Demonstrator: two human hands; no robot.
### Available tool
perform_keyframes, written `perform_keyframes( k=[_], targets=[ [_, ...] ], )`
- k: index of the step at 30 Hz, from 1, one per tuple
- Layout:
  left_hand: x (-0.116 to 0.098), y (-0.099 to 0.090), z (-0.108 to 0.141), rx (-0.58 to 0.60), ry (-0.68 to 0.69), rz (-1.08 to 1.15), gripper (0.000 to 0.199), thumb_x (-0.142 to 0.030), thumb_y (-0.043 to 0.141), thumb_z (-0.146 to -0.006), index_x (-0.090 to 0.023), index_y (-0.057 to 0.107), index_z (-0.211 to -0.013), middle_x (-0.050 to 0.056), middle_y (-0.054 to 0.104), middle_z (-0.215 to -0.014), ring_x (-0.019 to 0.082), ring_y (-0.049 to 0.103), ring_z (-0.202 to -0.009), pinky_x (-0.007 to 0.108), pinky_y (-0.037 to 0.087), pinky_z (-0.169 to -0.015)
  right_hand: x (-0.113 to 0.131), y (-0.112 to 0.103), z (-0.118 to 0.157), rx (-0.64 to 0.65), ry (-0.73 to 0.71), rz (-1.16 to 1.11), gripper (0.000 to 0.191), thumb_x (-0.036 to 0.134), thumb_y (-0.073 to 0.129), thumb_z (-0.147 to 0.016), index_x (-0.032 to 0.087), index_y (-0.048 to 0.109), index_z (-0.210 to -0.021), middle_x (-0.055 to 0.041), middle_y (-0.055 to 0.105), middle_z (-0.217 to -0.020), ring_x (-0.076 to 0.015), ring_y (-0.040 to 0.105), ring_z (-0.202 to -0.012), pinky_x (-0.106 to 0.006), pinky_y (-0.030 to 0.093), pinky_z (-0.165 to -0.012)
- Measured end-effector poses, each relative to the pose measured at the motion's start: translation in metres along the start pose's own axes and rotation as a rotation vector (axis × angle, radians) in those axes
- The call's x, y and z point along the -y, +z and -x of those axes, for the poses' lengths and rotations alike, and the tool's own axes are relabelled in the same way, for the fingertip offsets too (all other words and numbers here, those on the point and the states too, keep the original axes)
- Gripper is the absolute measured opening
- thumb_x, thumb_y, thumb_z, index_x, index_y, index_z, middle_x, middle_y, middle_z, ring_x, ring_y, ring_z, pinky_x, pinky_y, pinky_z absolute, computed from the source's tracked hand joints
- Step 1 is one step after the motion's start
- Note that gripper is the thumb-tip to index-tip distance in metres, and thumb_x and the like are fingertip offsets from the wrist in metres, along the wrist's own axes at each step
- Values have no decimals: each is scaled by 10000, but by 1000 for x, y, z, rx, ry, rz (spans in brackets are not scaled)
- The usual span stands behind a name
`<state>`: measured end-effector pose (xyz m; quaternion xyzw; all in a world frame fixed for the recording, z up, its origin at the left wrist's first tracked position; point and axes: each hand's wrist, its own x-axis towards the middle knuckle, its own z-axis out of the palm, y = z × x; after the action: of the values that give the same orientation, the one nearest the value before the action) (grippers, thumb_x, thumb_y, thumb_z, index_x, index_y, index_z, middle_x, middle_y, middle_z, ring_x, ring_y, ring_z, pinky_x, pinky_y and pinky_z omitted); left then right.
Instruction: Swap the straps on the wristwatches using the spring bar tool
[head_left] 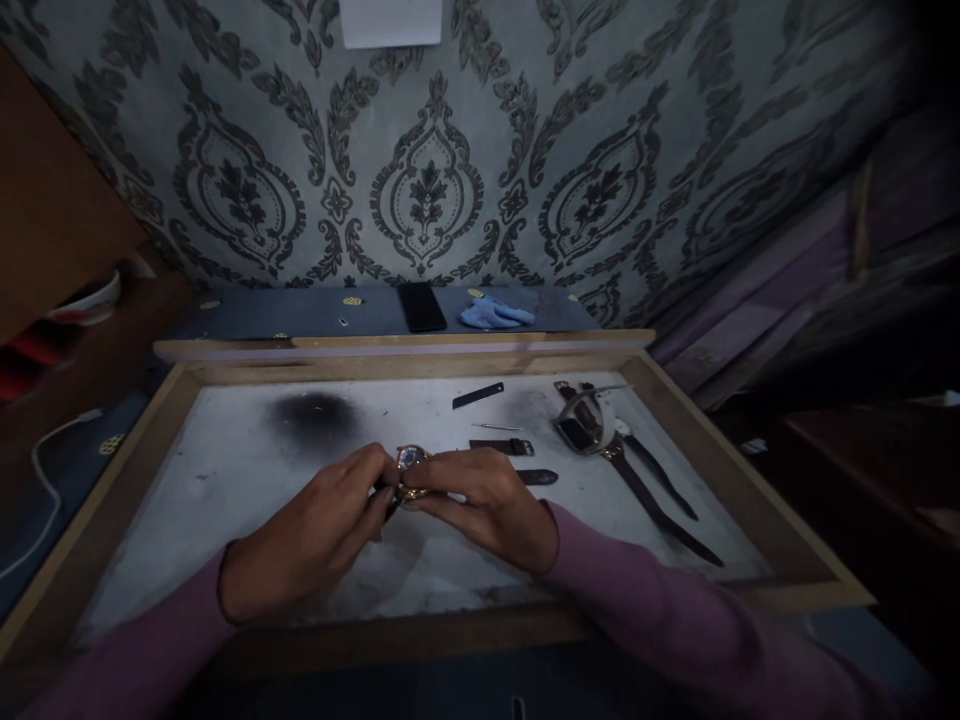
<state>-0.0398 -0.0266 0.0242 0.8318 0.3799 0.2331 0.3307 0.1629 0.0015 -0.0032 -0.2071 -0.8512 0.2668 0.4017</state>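
Observation:
Both hands meet above the middle of a wooden-framed tray (pixel 225 520). Between them is a gold-coloured wristwatch (pixel 410 458), its round dial facing up. My left hand (pixel 322 515) grips its left side, with a small dark piece showing under the fingertips that I cannot make out. The fingers of my right hand (pixel 480 500) pinch the watch from the right and cover part of it. Just beyond the right hand lie two dark watch strap pieces, one with a buckle (pixel 510 447) and one with a pointed end (pixel 540 477).
At the tray's right lie a square-faced watch (pixel 576 432), a long dark strap (pixel 660 515) and a dark-handled tool (pixel 660 470). A flat dark blade (pixel 478 396) and a thin metal tool (pixel 496 427) lie farther back. Behind the tray are a black phone (pixel 421 307) and a blue cloth (pixel 496 313).

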Motion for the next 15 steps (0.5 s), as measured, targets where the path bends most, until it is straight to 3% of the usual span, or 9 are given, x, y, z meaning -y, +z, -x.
perform_keyframes(
  k=[7,11,15],
  targets=[
    [-5,6,0,-22,-121,111,154,-222,311,-991,-218,395,-862,-19,489,-787,118,558,-614,262,471,-585,-2,-6,-4,44,-5,-72,148,253,587,-930,138,674,-897,-63,709,-764,-133,687,-694,-215,557,-657],
    [-8,5,-2,-44,-146,189,165,-259,336,-996,-209,427,-867,-15,505,-786,128,574,-634,282,497,-608,-2,-11,-7,124,241,-420,245,373,637,-885,131,671,-868,-29,695,-698,-95,642,-540,-179,539,-515],
    [-4,5,-2,-50,-176,427,202,-321,372,-1007,-200,457,-869,-21,506,-800,107,592,-627,246,533,-586,0,-13,-9,160,506,-754,269,374,709,-820,118,637,-858,-24,682,-698,-107,674,-590,-177,543,-518]
  ],
)
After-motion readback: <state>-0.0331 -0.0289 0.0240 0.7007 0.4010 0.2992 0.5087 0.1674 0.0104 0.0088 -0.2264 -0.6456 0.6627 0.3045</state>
